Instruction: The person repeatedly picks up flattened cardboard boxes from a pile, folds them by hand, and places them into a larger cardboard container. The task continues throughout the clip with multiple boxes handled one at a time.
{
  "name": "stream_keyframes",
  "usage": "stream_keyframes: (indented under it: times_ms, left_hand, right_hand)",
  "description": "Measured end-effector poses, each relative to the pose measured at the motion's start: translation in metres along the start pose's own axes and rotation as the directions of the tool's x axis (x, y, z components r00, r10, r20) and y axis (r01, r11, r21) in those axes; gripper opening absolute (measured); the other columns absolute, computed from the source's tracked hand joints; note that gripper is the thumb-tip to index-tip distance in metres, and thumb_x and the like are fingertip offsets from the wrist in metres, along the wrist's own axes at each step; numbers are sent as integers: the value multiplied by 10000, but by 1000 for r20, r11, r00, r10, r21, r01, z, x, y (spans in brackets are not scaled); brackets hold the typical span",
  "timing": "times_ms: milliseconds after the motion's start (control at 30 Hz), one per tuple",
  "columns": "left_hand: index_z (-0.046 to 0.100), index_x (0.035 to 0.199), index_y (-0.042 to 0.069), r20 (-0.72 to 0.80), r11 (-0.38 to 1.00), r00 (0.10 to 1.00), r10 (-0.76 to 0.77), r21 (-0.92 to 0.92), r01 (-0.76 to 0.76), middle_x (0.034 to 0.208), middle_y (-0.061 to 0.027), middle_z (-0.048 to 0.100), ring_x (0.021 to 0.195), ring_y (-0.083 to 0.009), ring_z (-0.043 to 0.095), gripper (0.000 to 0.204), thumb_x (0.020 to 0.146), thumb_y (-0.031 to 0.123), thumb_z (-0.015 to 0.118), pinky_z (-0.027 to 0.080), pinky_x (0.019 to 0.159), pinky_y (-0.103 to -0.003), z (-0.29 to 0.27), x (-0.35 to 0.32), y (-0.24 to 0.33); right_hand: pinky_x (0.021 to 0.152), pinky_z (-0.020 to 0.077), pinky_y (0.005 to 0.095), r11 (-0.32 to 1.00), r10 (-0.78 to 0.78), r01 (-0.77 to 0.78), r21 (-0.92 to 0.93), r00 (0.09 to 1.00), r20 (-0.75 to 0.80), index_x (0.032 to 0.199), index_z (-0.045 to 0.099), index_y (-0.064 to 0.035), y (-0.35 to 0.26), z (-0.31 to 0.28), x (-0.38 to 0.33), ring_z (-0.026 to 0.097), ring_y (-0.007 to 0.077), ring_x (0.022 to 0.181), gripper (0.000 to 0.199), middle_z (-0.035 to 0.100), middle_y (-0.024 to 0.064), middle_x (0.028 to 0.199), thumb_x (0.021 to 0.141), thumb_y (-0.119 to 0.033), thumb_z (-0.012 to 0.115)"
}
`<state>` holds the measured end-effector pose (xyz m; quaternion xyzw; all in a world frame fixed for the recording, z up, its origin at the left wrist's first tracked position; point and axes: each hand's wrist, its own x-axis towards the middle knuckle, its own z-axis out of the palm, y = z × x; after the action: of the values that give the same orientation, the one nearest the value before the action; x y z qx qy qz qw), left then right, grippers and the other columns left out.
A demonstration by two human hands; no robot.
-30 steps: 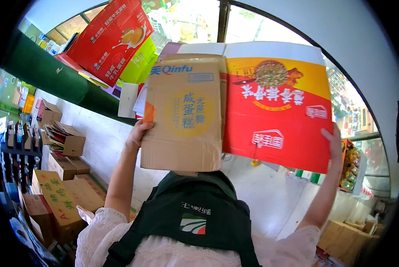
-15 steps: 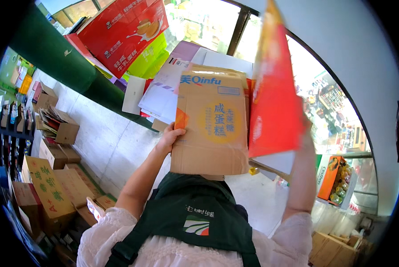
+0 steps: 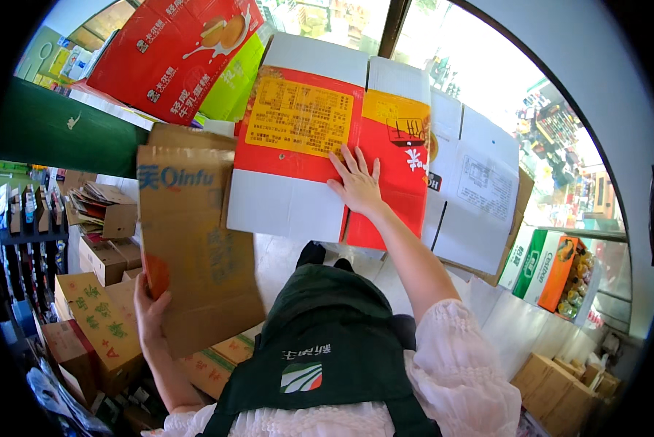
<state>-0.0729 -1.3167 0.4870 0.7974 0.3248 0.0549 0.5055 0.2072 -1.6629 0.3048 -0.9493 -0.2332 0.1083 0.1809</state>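
Observation:
My left hand (image 3: 152, 309) grips the lower left edge of a flattened brown cardboard box (image 3: 196, 284) with blue print, held tilted at the left. Its thumb lies on the front face, and the other fingers are mostly behind the edge. With fingers spread, my right hand (image 3: 359, 182) rests on a flattened red, yellow and white carton (image 3: 298, 197) in front of me. That carton overlaps a flattened white carton (image 3: 472, 182) with a printed panel, lying to its right. Brown cardboard shows under the white one's right and lower edges.
A large red carton (image 3: 177, 54) and a lime-green box (image 3: 232, 87) stand at the far left, by a dark green beam (image 3: 64, 120). Brown boxes (image 3: 97, 320) crowd the floor on the left. Packaged goods (image 3: 553, 277) and a wooden-looking crate (image 3: 560, 386) are at the right.
The brown cardboard has moved left and lower in my left hand. My right hand, earlier blurred beside a raised red sheet, now lies on the red and yellow carton at the centre.

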Motion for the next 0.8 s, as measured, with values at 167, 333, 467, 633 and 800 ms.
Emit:
stream_keyframes:
  times_ms: [167,333,467,633,800]
  left_hand:
    - [387,1235,-28,-127,981,988,-92,158,111,1106,-102,507,948,-164,504,625,653,19,608,411,819,-276,-74,-59,10]
    - [387,1265,4,-56,987,992,112,-113,-118,1068,-64,514,881,-142,510,759,610,158,738,424,756,-265,-98,-81,22]
    - [334,1318,18,-87,844,948,306,-435,-313,1235,-56,428,1083,-173,416,861,602,224,766,390,826,-252,-36,-17,17]
    - [387,1263,36,356,801,884,303,-598,-33,1087,-49,498,821,-108,529,716,614,112,681,446,688,-228,129,97,74]
    - [440,1183,-12,509,883,836,202,-465,69,1034,-81,552,894,-168,551,542,682,10,646,460,782,-279,290,157,60]
  right_hand:
    - [1029,2,588,994,12,-13,-106,1000,-11,1383,247,-247,-8,15,2,41,263,1357,576,107,42,1472,870,-448,414]
    - [1030,-31,586,997,40,-39,-61,999,13,1379,260,-255,-1,11,4,29,254,1359,594,119,25,1471,847,-435,455]
    - [1018,-63,586,983,18,-37,182,994,105,1346,342,-234,10,0,10,33,224,1362,555,163,30,1462,823,-336,499]
    - [950,349,350,-193,219,-98,976,966,140,1283,403,-70,58,-39,-15,466,196,1122,467,460,66,1267,886,-311,447]
    - [873,410,316,70,647,-21,997,762,-29,1271,399,-43,100,-64,-58,505,178,1039,507,510,64,1173,896,-382,445]
